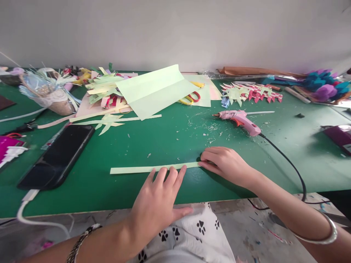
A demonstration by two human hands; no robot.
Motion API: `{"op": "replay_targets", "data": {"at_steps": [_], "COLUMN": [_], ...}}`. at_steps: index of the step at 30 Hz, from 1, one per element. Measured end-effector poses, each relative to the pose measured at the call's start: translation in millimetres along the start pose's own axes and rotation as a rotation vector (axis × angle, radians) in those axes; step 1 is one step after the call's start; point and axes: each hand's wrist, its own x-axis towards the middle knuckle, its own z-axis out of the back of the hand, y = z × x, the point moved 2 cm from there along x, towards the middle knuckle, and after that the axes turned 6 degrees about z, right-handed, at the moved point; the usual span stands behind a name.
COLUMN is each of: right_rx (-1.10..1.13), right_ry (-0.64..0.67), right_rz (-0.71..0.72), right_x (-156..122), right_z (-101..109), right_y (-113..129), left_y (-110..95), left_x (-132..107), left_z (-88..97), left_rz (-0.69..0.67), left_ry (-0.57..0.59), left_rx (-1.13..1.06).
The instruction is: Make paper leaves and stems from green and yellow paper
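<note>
A long pale green paper strip [137, 170] lies flat on the green table [175, 146] near its front edge. My left hand [159, 202] lies flat with fingers stretched out, the fingertips pressing on the middle of the strip. My right hand [223, 162] rests at the strip's right end, its fingers curled down onto the paper and pinching that end.
A pink glue gun [240, 120] with a black cord lies behind my right hand. A black phone [59, 155] on a white cable lies at the left. A folded pale green sheet [153, 91], scissors [190, 98] and piles of cut paper strips fill the back.
</note>
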Motion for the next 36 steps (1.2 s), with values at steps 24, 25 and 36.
{"op": "replay_targets", "data": {"at_steps": [24, 25, 36], "right_rx": [0.072, 0.066, 0.011], "right_ry": [-0.04, -0.039, -0.067], "right_rz": [-0.076, -0.071, -0.102], "right_x": [-28.0, -27.8, -28.6], "right_z": [0.8, 0.5, -1.5], "right_y": [-30.4, -30.4, -27.9], "left_y": [0.6, 0.6, 22.8], "left_x": [-0.9, -0.9, -18.3], "left_z": [0.9, 0.7, -2.3], "left_rz": [-0.035, -0.034, -0.044], "left_ry": [0.028, 0.029, -0.056], "left_rx": [0.061, 0.062, 0.011]}}
